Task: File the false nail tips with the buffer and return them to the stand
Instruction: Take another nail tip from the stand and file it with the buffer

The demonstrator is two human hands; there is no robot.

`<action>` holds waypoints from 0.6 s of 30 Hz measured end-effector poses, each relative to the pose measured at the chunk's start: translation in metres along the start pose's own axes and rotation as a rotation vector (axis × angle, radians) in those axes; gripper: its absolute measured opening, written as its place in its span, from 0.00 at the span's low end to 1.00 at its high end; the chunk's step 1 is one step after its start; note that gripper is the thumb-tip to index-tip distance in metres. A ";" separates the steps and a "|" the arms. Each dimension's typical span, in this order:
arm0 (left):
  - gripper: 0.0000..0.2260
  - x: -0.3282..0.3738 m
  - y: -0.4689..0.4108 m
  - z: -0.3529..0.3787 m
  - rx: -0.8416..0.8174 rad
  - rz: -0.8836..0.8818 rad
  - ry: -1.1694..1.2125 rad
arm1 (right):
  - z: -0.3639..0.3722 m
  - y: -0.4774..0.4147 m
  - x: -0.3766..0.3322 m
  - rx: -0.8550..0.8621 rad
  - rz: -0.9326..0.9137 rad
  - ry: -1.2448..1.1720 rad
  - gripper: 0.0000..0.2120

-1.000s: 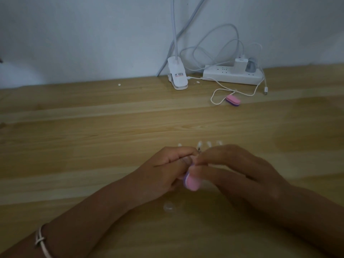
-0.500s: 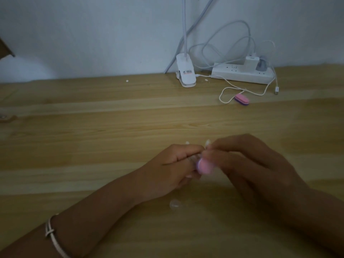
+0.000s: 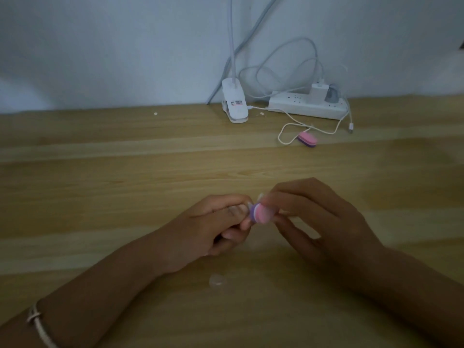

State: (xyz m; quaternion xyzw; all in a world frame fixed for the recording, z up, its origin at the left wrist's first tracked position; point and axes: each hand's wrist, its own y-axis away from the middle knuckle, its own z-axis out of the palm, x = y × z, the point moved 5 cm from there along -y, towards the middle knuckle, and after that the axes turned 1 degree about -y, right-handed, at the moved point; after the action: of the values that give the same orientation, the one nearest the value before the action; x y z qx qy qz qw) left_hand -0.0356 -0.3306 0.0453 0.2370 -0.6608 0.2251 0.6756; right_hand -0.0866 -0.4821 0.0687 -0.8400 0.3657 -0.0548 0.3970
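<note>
The left hand [image 3: 216, 222] has its grip closed small, thumb and forefinger pinched on what looks like a tip [image 3: 249, 204], of which only a pale sliver shows. The right hand [image 3: 316, 217] pinches the buffer [image 3: 261, 214] by its far end, with the pink face towards the camera and the purple edge at the tip. Both are held just above the table [image 3: 125, 177], mid-width and near the front. To file well, I judge the tip wants holding at its base so the free edge stands clear. The buffer should go in short, light strokes along that edge, since heavy pressure could flick so small a piece out of the pinch. The stand I cannot make out.

The table is pale wood with long grain. A clear disc [image 3: 217, 281] lies between the forearms. Far back lie a second buffer [image 3: 307, 139], a looped cable [image 3: 286, 133], a power strip [image 3: 301, 108] and a lamp clip [image 3: 234, 108], against a plain wall [image 3: 100, 46]. The light is dim
</note>
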 end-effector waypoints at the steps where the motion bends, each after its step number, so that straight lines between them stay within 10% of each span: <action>1: 0.11 -0.001 0.000 0.000 -0.007 -0.008 -0.007 | 0.002 0.002 -0.003 -0.003 -0.011 -0.013 0.09; 18: 0.13 -0.004 0.000 0.000 -0.052 -0.043 -0.016 | 0.006 0.004 -0.003 -0.009 -0.042 -0.054 0.13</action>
State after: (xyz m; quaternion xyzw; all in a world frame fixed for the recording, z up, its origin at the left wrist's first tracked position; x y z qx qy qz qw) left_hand -0.0359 -0.3302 0.0416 0.2355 -0.6667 0.1914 0.6808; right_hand -0.0884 -0.4779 0.0626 -0.8505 0.3374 -0.0385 0.4017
